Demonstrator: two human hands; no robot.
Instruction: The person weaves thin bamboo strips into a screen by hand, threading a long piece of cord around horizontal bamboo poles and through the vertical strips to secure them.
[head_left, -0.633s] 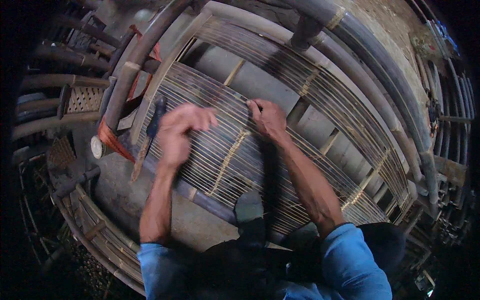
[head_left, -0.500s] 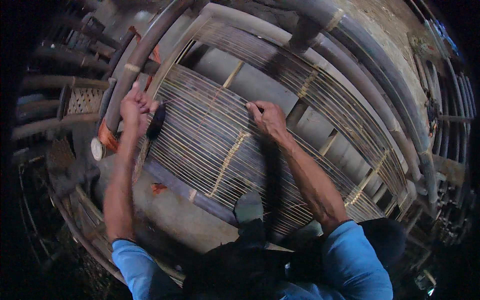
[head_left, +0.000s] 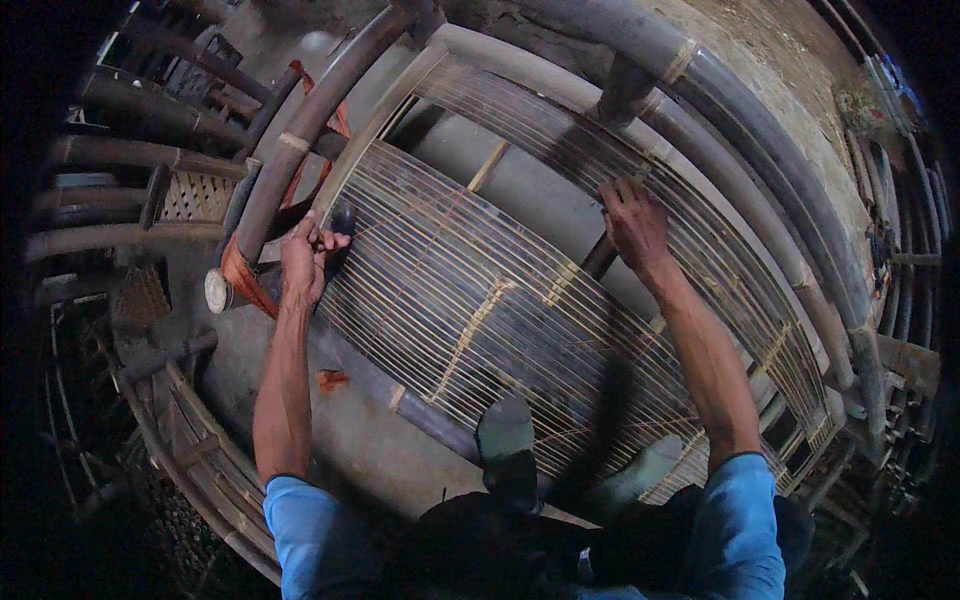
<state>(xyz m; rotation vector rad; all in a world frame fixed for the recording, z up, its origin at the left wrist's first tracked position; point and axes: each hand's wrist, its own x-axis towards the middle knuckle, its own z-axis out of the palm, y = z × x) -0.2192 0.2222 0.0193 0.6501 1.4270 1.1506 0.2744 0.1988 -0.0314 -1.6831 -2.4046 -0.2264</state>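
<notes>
A bamboo panel of thin, closely spaced slats [head_left: 430,290] lies before me in a frame, with a wide gap between its near and far groups of slats. At the panel's left end my left hand [head_left: 303,260] is closed in a pinch by the frame's side rail [head_left: 362,150]; what lies in its fingers is hidden. A dark rounded shape sits right beside those fingers, too unclear to name. My right hand [head_left: 637,222] is over the near edge of the far slats [head_left: 700,225], fingers bent but apart, with nothing visible in them. Reddish strings [head_left: 415,240] run across the slats.
Thick dark bamboo poles [head_left: 745,130] run along the far side, and another pole [head_left: 300,140] wrapped with orange cloth [head_left: 250,275] slants at the left. My feet [head_left: 507,440] stand at the panel's near side. A bamboo rack [head_left: 185,430] is at the lower left.
My right hand has moved right and away from me, from the near slats' edge to the far slats, its fingers loosening. The left hand is still by the left rail, and the view has shifted slightly.
</notes>
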